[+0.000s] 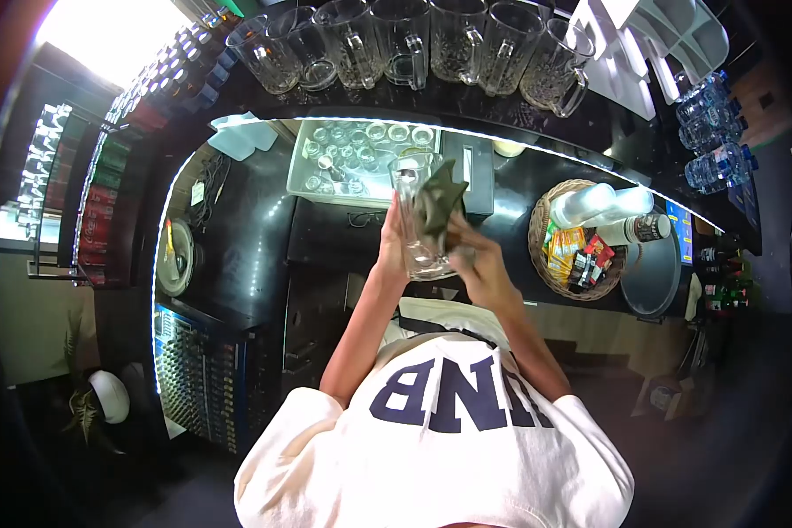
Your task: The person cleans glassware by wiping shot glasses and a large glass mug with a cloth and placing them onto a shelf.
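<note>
A clear glass mug [407,180] is held up in front of my chest, tilted slightly. My left hand [392,245] grips its left side, fingers wrapped around the glass. A dark green cloth [440,201] lies bunched against the mug's right side. My right hand [481,264], a little blurred, is closed on the cloth near the lower right of the mug; some of its fingers are hidden. Behind the mug, a light tray [299,180] holds several small glasses on the counter.
Several glass mugs [403,42] line the shelf above. A wicker basket [537,231] with packets and cups stands right, beside a round tray [651,277]. Eyeglasses [366,218] lie on the counter. Several water bottles [720,169] stand at far right, a plate [176,273] at left.
</note>
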`<state>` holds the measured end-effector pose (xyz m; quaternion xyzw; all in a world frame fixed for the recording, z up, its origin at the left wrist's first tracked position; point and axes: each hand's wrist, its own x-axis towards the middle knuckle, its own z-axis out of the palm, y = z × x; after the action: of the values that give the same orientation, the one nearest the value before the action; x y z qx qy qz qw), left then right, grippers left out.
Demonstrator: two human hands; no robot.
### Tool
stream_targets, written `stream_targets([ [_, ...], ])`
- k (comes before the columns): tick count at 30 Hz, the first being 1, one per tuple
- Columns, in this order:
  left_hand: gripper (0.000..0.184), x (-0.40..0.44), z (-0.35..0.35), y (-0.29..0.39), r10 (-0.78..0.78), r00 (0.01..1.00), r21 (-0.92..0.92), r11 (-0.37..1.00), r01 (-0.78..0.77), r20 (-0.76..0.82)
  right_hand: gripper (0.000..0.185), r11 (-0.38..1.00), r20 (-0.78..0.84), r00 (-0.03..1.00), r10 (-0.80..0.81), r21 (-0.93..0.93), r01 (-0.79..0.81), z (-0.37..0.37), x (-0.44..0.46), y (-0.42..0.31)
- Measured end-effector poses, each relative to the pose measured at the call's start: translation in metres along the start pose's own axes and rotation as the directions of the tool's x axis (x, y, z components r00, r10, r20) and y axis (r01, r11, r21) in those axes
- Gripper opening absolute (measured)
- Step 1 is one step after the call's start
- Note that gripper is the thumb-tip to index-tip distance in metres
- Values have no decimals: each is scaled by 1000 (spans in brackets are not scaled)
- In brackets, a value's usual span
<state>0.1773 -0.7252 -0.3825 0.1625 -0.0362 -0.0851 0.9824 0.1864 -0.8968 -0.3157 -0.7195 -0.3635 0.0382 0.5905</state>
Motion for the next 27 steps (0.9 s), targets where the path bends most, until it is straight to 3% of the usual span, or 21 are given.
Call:
stream_targets([
  [1, 84, -2, 2, 5, 7, 995, -65, 998, 0, 103, 27, 999, 36, 999, -35, 42, 34, 2, -11, -5],
  [3, 96, -7, 19, 13, -21, 989, 260, 964, 59, -148, 31, 989, 105, 985, -135, 77, 127, 5, -28, -4],
  [6, 94, -8, 17, 13, -63, 986, 75, 994, 76, -157, 35, 979, 158, 966, -204, 11, 205, 8, -28, 11],
  [7, 90, -9, 7, 15, -40, 989, -27, 999, 44, 143, 32, 993, 82, 990, -111, 49, 107, 9, -19, 1],
  [9, 86, -12, -8, 9, 38, 944, -331, 941, 77, 328, 29, 994, 42, 993, -109, 6, 109, 10, -2, 12],
  [12, 77, -12, 7, 13, -23, 952, -347, 928, 134, 304, 27, 998, -45, 998, -32, -47, 30, 11, 34, 12],
  [14, 75, -19, -11, 17, -122, 993, -125, 985, 121, 2, 27, 999, -83, 996, 37, -15, -39, 21, 47, 11],
  [15, 76, -22, -4, 21, -94, 985, -15, 996, 93, -143, 27, 998, -85, 994, 67, 27, -65, 28, 51, 11],
  [18, 77, -30, -6, 33, 24, 960, 64, 998, -7, -278, 31, 997, -19, 997, 77, 34, -76, 38, 50, -7],
  [20, 78, -35, -50, 44, 10, 999, -231, 973, 1, 47, 33, 998, 28, 998, -52, -34, 53, 49, 39, -20],
  [22, 79, -41, -49, 59, 17, 988, -139, 989, -39, -155, 39, 996, 132, 988, -81, 48, 75, 59, 18, -18],
  [24, 87, -46, -15, 71, 21, 992, -156, 987, -41, -128, 40, 986, 184, 974, -134, 121, 113, 70, 2, -21],
  [27, 88, -51, -12, 81, 18, 989, -157, 987, -42, -150, 43, 991, 160, 984, -82, 113, 64, 80, -3, -11],
])
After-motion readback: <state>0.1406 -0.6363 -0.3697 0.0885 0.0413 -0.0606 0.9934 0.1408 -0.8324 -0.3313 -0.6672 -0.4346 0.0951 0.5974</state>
